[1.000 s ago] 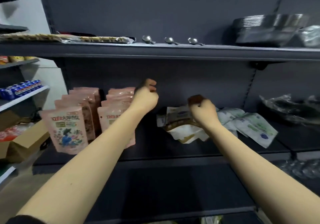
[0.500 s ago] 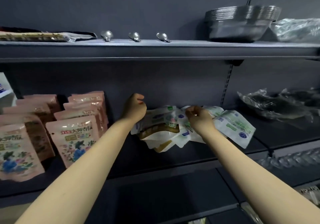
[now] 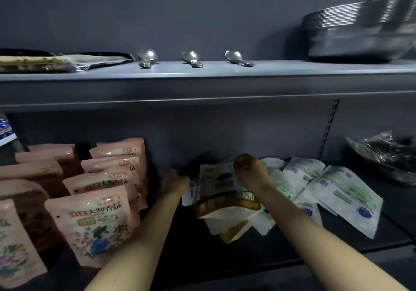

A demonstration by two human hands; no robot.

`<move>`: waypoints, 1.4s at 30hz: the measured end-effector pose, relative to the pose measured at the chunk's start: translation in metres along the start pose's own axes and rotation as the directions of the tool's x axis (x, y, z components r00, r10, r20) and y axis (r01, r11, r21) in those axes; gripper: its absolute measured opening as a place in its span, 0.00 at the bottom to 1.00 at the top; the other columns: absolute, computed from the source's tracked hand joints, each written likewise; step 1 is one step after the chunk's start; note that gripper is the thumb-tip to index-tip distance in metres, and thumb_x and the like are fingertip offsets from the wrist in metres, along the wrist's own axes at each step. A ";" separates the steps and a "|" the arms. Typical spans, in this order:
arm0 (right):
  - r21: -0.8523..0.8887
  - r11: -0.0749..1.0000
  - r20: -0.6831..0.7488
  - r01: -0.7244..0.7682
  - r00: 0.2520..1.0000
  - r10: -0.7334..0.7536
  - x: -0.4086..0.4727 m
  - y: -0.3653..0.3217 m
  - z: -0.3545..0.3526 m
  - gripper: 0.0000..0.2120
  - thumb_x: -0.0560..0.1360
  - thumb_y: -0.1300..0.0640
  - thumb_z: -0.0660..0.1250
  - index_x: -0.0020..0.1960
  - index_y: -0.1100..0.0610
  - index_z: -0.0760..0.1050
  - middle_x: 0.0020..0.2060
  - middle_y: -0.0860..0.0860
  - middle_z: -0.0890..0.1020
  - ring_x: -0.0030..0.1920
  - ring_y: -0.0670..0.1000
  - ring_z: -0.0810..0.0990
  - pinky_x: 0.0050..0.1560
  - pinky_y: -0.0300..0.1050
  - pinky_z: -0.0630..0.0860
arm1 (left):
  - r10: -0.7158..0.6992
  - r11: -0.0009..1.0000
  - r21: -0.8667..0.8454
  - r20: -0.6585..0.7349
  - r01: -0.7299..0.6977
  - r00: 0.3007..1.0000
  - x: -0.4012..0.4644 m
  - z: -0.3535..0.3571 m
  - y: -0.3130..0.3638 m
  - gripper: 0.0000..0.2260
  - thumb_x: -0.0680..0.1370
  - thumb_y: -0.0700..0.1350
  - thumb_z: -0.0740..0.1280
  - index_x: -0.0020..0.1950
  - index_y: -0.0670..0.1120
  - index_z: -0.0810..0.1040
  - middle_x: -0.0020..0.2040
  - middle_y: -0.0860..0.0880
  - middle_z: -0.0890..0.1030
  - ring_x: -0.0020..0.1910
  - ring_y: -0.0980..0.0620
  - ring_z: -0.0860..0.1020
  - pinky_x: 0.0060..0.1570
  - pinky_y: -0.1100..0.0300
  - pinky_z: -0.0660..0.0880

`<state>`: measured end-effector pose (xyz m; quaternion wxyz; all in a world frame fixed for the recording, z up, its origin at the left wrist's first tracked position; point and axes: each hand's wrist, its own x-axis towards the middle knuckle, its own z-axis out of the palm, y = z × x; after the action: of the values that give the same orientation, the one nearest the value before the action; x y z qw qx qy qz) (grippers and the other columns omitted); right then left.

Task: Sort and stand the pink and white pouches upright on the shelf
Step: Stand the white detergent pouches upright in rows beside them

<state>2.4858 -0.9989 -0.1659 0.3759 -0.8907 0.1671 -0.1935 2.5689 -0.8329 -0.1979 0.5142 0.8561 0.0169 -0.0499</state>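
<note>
**Both hands in the white pouch pile on the middle shelf**

The left hand [image 3: 174, 183] reaches to the left edge of the white pouches [image 3: 225, 191], its fingers curled against the edge of the leftmost pouch — whether they actually pinch it cannot be told, as the fingertips are hidden behind the hand. The right hand [image 3: 251, 171] sits on top of the same cluster with its fingers curled over the upper edge of a white-and-gold pouch, gripping it there.

The white pouches lie in a loose, overlapping heap at the centre of the dark shelf [image 3: 202, 252], leaning at mixed angles rather than standing. More white pouches with green print [image 3: 342, 196] fan out to the right of the right wrist, tilted and overlapping one another, the outermost one reaching toward the shelf's front edge.

The pink pouches [image 3: 94, 221] stand upright at the left of the same shelf in two rows running front to back, well apart from the white heap.

On the upper shelf [image 3: 202, 83] rest three metal spoons [image 3: 191, 58], a flat packaged item [image 3: 45, 62] at the left, and a stack of metal bowls [image 3: 360, 33] at the right. A crumpled clear plastic bag [image 3: 382, 155] lies on the shelf section further right — its contents are too dark to make out.
</note>
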 end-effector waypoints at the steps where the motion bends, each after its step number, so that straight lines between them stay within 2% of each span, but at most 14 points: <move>1: 0.004 1.000 0.030 0.002 1.000 -0.002 0.004 0.001 0.004 0.12 0.78 0.63 0.58 0.56 0.67 0.76 0.52 0.63 0.81 0.52 0.62 0.78 0.52 0.52 0.75 | -0.034 0.999 -0.014 0.018 0.034 0.999 0.006 0.004 -0.005 0.13 0.77 0.37 0.60 0.62 0.37 0.72 0.58 0.41 0.76 0.56 0.42 0.75 0.47 0.59 0.69; 7: -0.048 0.990 0.194 0.136 0.973 -0.124 0.026 0.008 0.026 0.13 0.78 0.58 0.59 0.62 0.56 0.73 0.57 0.58 0.79 0.56 0.59 0.78 0.55 0.47 0.74 | -0.162 0.954 -0.242 0.074 0.175 0.984 0.026 0.020 -0.010 0.14 0.78 0.39 0.64 0.62 0.36 0.73 0.60 0.39 0.76 0.52 0.46 0.74 0.50 0.58 0.69; 10: -0.111 0.983 0.298 0.148 0.948 -0.109 0.031 0.008 0.029 0.16 0.79 0.56 0.57 0.66 0.54 0.69 0.60 0.57 0.78 0.58 0.59 0.77 0.56 0.45 0.73 | -0.222 0.957 -0.204 -0.068 0.204 0.973 0.025 0.024 -0.008 0.17 0.76 0.38 0.66 0.64 0.35 0.73 0.62 0.37 0.76 0.61 0.40 0.75 0.56 0.54 0.72; 13: -0.140 0.962 0.395 0.235 0.904 -0.163 0.033 0.008 0.031 0.17 0.79 0.57 0.57 0.67 0.55 0.68 0.60 0.57 0.78 0.60 0.58 0.76 0.56 0.45 0.71 | -0.217 0.952 -0.244 -0.116 0.184 0.969 0.026 0.026 -0.005 0.15 0.73 0.40 0.70 0.58 0.35 0.78 0.58 0.38 0.79 0.59 0.41 0.78 0.54 0.56 0.74; 16: -0.232 0.878 0.441 0.420 0.850 -0.289 0.025 0.012 0.040 0.15 0.79 0.55 0.56 0.62 0.56 0.73 0.58 0.57 0.79 0.58 0.58 0.76 0.56 0.45 0.72 | -0.133 0.980 -0.176 -0.215 0.096 0.968 0.022 0.025 0.005 0.10 0.70 0.44 0.73 0.48 0.40 0.83 0.50 0.40 0.84 0.51 0.44 0.82 0.52 0.57 0.77; 20: -0.293 0.800 0.343 0.524 0.839 -0.424 0.017 0.020 0.043 0.15 0.80 0.52 0.52 0.54 0.57 0.75 0.52 0.57 0.79 0.54 0.58 0.76 0.49 0.48 0.74 | 0.133 0.990 0.005 -0.391 -0.142 0.911 0.008 0.021 0.027 0.08 0.74 0.40 0.66 0.50 0.44 0.83 0.49 0.42 0.84 0.50 0.43 0.82 0.51 0.54 0.78; 26: -0.320 0.832 0.310 0.453 0.880 -0.360 0.026 0.037 0.028 0.16 0.79 0.53 0.54 0.54 0.58 0.78 0.50 0.56 0.82 0.51 0.56 0.78 0.49 0.48 0.76 | 0.511 0.859 0.270 -0.473 -0.435 0.717 -0.016 0.016 0.048 0.12 0.76 0.40 0.66 0.59 0.45 0.77 0.48 0.47 0.83 0.49 0.46 0.80 0.47 0.56 0.73; 31: -0.356 0.843 0.330 0.404 0.898 -0.291 0.030 0.039 0.023 0.15 0.78 0.53 0.56 0.55 0.56 0.78 0.50 0.55 0.82 0.49 0.55 0.80 0.46 0.45 0.75 | 0.672 0.729 0.356 -0.531 -0.585 0.515 -0.030 0.004 0.057 0.09 0.74 0.36 0.68 0.54 0.41 0.79 0.45 0.45 0.83 0.45 0.45 0.81 0.41 0.59 0.71; 33: -0.359 0.858 0.369 0.368 0.900 -0.232 0.032 0.039 0.022 0.11 0.78 0.52 0.57 0.48 0.53 0.78 0.46 0.55 0.81 0.46 0.53 0.79 0.43 0.42 0.74 | 0.714 0.670 0.389 -0.568 -0.632 0.408 -0.034 -0.003 0.060 0.08 0.73 0.35 0.69 0.51 0.39 0.79 0.43 0.44 0.82 0.44 0.46 0.79 0.41 0.61 0.70; 36: -0.022 0.994 0.296 0.107 0.951 -0.096 0.035 0.027 0.016 0.11 0.79 0.51 0.58 0.39 0.51 0.72 0.38 0.52 0.78 0.40 0.50 0.75 0.44 0.47 0.75 | 0.791 0.534 0.449 -0.564 -0.716 0.236 -0.041 -0.009 0.064 0.04 0.73 0.36 0.67 0.46 0.39 0.77 0.41 0.43 0.81 0.45 0.52 0.73 0.43 0.65 0.68; 37: 0.261 0.962 0.283 -0.086 0.959 0.009 0.036 0.019 0.012 0.14 0.79 0.47 0.57 0.40 0.54 0.73 0.35 0.52 0.78 0.37 0.51 0.75 0.41 0.49 0.76 | 0.831 0.469 0.482 -0.525 -0.740 0.185 -0.042 -0.008 0.065 0.02 0.73 0.37 0.66 0.45 0.39 0.77 0.41 0.43 0.81 0.45 0.52 0.72 0.44 0.65 0.68; 39: 0.694 0.559 0.452 -0.453 0.879 0.152 0.038 0.003 0.000 0.27 0.79 0.38 0.52 0.44 0.60 0.75 0.34 0.56 0.81 0.34 0.54 0.79 0.35 0.46 0.78 | 0.901 0.350 0.537 -0.417 -0.768 0.119 -0.046 -0.005 0.064 0.03 0.74 0.39 0.64 0.43 0.40 0.76 0.42 0.43 0.81 0.46 0.52 0.71 0.44 0.64 0.69; 40: 0.746 0.385 0.544 -0.543 0.831 0.119 0.039 -0.002 -0.007 0.32 0.77 0.34 0.48 0.48 0.62 0.75 0.36 0.59 0.83 0.34 0.56 0.82 0.33 0.44 0.80 | 0.936 0.279 0.576 -0.341 -0.768 0.084 -0.047 -0.004 0.063 0.02 0.74 0.39 0.63 0.43 0.42 0.74 0.43 0.43 0.81 0.47 0.52 0.71 0.42 0.63 0.70; 42: 0.754 0.211 0.640 -0.622 0.768 -0.024 0.037 -0.006 -0.017 0.42 0.73 0.27 0.44 0.57 0.63 0.73 0.39 0.63 0.84 0.37 0.58 0.85 0.32 0.44 0.82 | 0.985 0.134 0.652 -0.172 -0.746 0.026 -0.049 0.000 0.058 0.04 0.72 0.40 0.62 0.45 0.45 0.70 0.45 0.46 0.80 0.47 0.53 0.71 0.33 0.61 0.74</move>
<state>2.5108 -1.0214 -0.1421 0.8880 -0.4445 0.0875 0.0789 2.5251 -0.8591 -0.1419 0.2126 0.7165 -0.3796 0.5453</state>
